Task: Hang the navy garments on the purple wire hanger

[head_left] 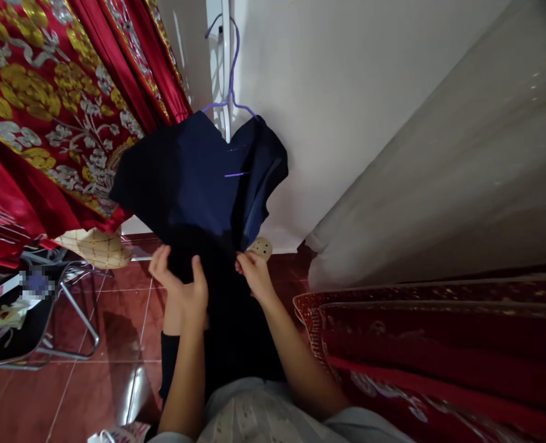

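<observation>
A dark navy V-neck garment (203,178) hangs in front of me on a purple hanger (231,98). A bit of purple also shows across its chest. Its lower part is black and merges with the dark cloth over my legs, so I cannot tell where it ends. My right hand (254,274) pinches the garment's right side at waist height. At the left side of the waist is my left hand (183,292), its fingers and thumb apart and nothing held between them.
Red cloth with gold and silver embroidery (46,86) hangs at left. Below it stands a black folding chair (55,295) with small items on it. A pale sheer drape (420,203) and more red fabric (439,344) fill the right. Red tiles (120,332) cover the floor.
</observation>
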The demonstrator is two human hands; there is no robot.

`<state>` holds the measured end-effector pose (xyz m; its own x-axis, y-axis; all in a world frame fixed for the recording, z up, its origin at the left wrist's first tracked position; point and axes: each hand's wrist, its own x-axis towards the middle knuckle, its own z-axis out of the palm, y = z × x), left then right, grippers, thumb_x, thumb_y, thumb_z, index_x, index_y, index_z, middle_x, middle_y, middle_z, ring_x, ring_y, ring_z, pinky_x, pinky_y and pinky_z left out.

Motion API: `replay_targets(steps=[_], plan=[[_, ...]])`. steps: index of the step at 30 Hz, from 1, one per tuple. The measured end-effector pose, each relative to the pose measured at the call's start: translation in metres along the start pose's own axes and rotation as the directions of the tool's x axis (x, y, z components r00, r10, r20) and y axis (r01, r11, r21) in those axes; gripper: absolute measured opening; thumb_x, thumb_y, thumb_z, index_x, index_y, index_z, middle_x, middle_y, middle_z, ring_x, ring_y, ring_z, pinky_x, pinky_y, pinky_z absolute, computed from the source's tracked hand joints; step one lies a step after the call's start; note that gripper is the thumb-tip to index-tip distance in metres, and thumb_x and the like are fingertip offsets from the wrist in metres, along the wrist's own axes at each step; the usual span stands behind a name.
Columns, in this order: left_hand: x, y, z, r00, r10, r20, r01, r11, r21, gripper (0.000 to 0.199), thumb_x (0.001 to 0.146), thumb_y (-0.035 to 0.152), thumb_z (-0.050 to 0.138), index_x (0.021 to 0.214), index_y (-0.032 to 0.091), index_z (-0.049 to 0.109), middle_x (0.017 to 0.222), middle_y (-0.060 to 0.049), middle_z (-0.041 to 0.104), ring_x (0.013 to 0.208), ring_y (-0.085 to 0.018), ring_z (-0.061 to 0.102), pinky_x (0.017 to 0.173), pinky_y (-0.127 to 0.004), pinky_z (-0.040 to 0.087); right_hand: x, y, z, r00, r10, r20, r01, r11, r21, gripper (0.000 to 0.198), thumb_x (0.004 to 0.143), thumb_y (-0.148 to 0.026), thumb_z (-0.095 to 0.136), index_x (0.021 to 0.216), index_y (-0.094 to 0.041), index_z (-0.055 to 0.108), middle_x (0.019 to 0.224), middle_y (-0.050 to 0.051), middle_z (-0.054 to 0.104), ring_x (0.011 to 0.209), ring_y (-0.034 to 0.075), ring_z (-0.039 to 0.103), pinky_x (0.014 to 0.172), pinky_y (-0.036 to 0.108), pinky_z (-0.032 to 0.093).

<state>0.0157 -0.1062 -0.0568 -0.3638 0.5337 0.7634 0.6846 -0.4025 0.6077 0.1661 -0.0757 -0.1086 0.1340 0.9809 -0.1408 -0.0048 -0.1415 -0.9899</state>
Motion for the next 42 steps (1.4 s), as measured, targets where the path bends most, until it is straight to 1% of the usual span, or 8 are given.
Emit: replay_targets(steps=[6,13,24,26,31,34,39,42], plan=[[-0.029,0.014,0.025,0.819,-0.091,0.566,0.208,0.968,-0.144,0.013,0.095,0.018,0.058,0.107,0.020,0.063,0.110,-0.010,0.066,0.107,-0.025,0.062,0.098,-0.039,0.049,-0.021,-0.032,-0.005,0.989,-0.135,0.064,0.126,0.983,0.133,0.048,0.084,-0.058,0.066,0.057,-0.020,0.053,0.056,-0.002,0.045,0.056,0.012,0.040,0.058,0.028,0.033],[-0.036,0.007,0.037,0.770,-0.232,0.595,0.375,0.918,-0.128,0.017,0.099,0.024,0.051,0.087,0.019,0.061,0.081,-0.005,0.065,0.077,-0.019,0.064,0.074,-0.027,0.049,-0.013,-0.058,-0.017,0.970,-0.050,0.238,-0.018,0.961,0.276,0.035,0.074,-0.051,0.078,0.078,-0.016,0.073,0.059,-0.002,0.054,0.047,0.007,0.037,0.045,0.024,0.023],[0.021,0.001,0.101,0.584,-0.262,0.768,0.225,0.962,0.157,0.020,0.081,0.006,0.068,0.066,0.019,0.063,0.067,-0.007,0.065,0.071,-0.027,0.067,0.076,-0.034,0.047,0.081,-0.239,-0.017,0.892,-0.451,0.042,0.411,0.845,0.341,0.039,0.089,-0.052,0.071,0.072,-0.018,0.064,0.057,-0.004,0.047,0.042,0.004,0.029,0.041,0.024,0.016],[0.043,0.010,0.096,0.622,-0.192,0.759,0.218,0.974,0.068,0.009,0.082,0.010,0.073,0.080,0.019,0.071,0.079,-0.007,0.070,0.077,-0.025,0.068,0.079,-0.033,0.049,0.073,-0.230,-0.015,0.878,-0.476,0.045,0.444,0.847,0.293,0.037,0.092,-0.050,0.068,0.072,-0.019,0.063,0.055,-0.004,0.048,0.041,0.006,0.031,0.041,0.025,0.018],[0.120,0.054,0.074,0.922,0.135,0.363,0.015,0.924,-0.381,0.039,0.102,0.025,0.059,0.140,0.022,0.059,0.089,-0.002,0.067,0.079,-0.017,0.064,0.083,-0.030,0.050,0.065,-0.210,-0.017,0.810,-0.582,0.064,0.576,0.812,0.095,0.037,0.094,-0.038,0.067,0.064,-0.020,0.055,0.051,-0.005,0.044,0.046,0.006,0.035,0.047,0.025,0.027],[0.167,0.064,0.074,0.852,0.334,0.403,-0.143,0.889,-0.435,0.020,0.102,0.027,0.060,0.116,0.016,0.071,0.094,-0.005,0.067,0.088,-0.018,0.064,0.090,-0.031,0.050,0.067,-0.211,-0.021,0.772,-0.633,0.059,0.631,0.774,0.048,0.037,0.092,-0.040,0.070,0.065,-0.020,0.053,0.054,-0.005,0.044,0.052,0.008,0.038,0.050,0.025,0.030],[0.197,0.053,0.083,0.821,0.136,0.555,0.144,0.890,-0.432,0.025,0.100,0.038,0.064,0.097,0.014,0.067,0.094,-0.005,0.060,0.112,-0.026,0.065,0.102,-0.040,0.050,0.073,-0.205,-0.024,0.771,-0.634,0.058,0.630,0.773,0.079,0.042,0.088,-0.055,0.071,0.071,-0.022,0.052,0.058,-0.004,0.042,0.054,0.010,0.040,0.050,0.024,0.032],[0.193,0.062,0.082,0.802,0.181,0.569,0.085,0.909,-0.409,0.028,0.099,0.042,0.066,0.093,0.015,0.065,0.094,-0.005,0.057,0.117,-0.027,0.063,0.106,-0.042,0.047,0.083,-0.194,-0.022,0.767,-0.641,0.042,0.637,0.767,0.070,0.041,0.088,-0.056,0.070,0.072,-0.023,0.052,0.059,-0.004,0.040,0.055,0.011,0.041,0.051,0.025,0.034]])
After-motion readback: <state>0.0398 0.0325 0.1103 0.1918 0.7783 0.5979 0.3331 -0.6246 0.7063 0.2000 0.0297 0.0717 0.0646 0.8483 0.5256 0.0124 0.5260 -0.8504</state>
